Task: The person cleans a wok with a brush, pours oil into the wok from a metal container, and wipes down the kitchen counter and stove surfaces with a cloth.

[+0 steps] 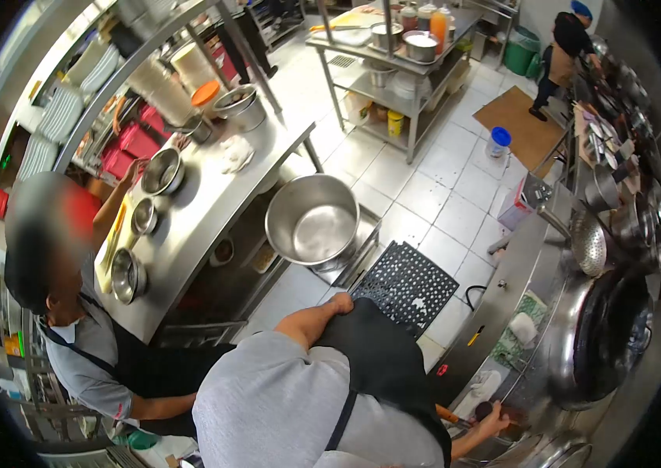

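My left hand (339,303) is in a closed fist beside my black apron (373,343). Whether it grips anything is hidden. Low on the right, my right hand (492,423) has its fingers curled next to a dark rounded item (485,410) and a brown-looking container (514,426). A wooden-coloured handle (447,414) runs toward that hand, but I cannot tell if the fingers hold it. Behind this hand are a white cloth (488,384) and a green-and-white sponge-like pad (533,306) on the stove ledge.
A big steel pot (313,220) stands ahead near a perforated black mat (407,285). A large wok (611,335) and a skimmer (588,243) are on the right. One co-worker (81,327) stands left at a counter (190,249) with bowls; another person (568,54) works far right.
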A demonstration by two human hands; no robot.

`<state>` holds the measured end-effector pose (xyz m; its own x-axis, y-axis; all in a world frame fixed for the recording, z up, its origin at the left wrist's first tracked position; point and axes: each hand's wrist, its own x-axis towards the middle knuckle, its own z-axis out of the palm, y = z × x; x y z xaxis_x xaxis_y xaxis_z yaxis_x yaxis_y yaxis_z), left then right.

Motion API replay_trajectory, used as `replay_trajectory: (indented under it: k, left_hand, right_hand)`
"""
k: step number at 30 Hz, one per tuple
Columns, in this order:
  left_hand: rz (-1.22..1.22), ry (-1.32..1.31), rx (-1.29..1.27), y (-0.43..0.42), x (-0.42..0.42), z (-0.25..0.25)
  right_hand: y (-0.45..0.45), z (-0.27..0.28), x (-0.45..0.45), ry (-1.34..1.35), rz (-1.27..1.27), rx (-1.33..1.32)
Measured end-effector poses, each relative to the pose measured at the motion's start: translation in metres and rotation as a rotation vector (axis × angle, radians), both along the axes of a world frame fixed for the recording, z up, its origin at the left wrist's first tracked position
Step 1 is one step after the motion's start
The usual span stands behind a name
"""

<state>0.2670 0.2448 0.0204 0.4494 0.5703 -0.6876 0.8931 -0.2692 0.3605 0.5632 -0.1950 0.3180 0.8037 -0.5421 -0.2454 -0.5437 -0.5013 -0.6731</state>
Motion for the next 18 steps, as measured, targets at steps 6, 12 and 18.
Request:
replay_trajectory:
  k: [6,12,18]
  left_hand:
    - [-0.030,-0.166,0.055,0.038,0.123,0.017]
    - [-0.239,0.052,-0.075,0.069,0.193,0.019]
    - [-0.738,-0.204,-0.086,0.171,0.251,-0.041]
  right_hand:
    - [-0.028,0.084,-0.002,-0.164,-0.363,1.150]
    - [-0.099,0.114,-0.022,-0.397,-0.394,1.600]
    - [0.051,0.189,0.030,-0.856,-0.357,1.793]
